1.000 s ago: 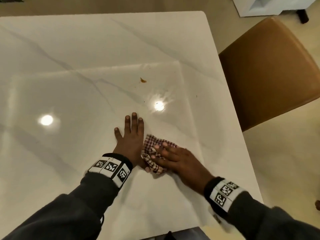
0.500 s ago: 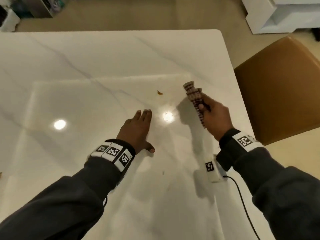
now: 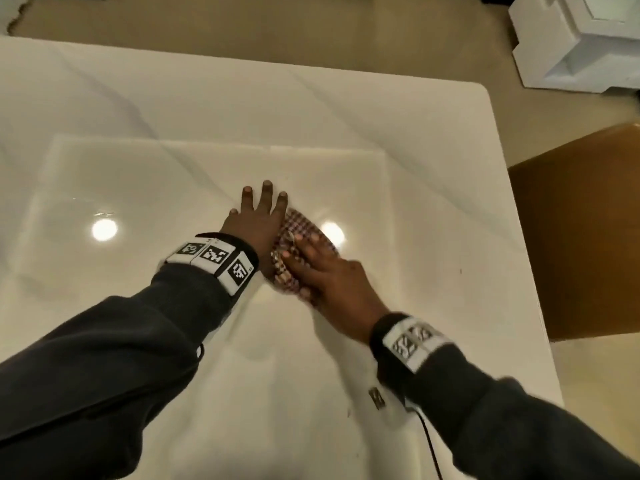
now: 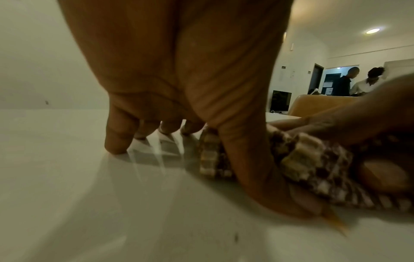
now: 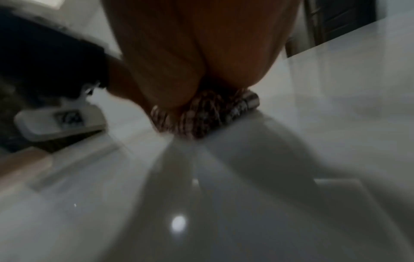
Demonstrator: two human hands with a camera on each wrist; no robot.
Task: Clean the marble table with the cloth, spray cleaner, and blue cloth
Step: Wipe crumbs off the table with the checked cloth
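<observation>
A red-and-white checked cloth (image 3: 298,226) lies bunched on the white marble table (image 3: 173,109). My right hand (image 3: 313,259) lies flat on top of the cloth and presses it down with straight fingers. My left hand (image 3: 259,216) rests flat on the marble with fingers spread, its right edge touching the cloth. In the left wrist view my left fingertips (image 4: 116,145) touch the table and the thumb lies against the cloth (image 4: 313,168). A small orange scrap (image 4: 336,225) shows blurred by the thumb tip. The right wrist view shows the cloth (image 5: 212,115) under my palm. No spray cleaner or blue cloth is in view.
A tan chair (image 3: 581,237) stands against the table's right edge. White furniture (image 3: 581,46) sits on the floor at the far right. A dark cable (image 3: 429,441) hangs by my right sleeve. Two people (image 4: 345,81) stand far back in the room.
Half a second ago my right hand held the cloth bunched up in the air to the right. Now it presses the cloth on the table beside my left hand. The orange crumb no longer shows in the head view.
</observation>
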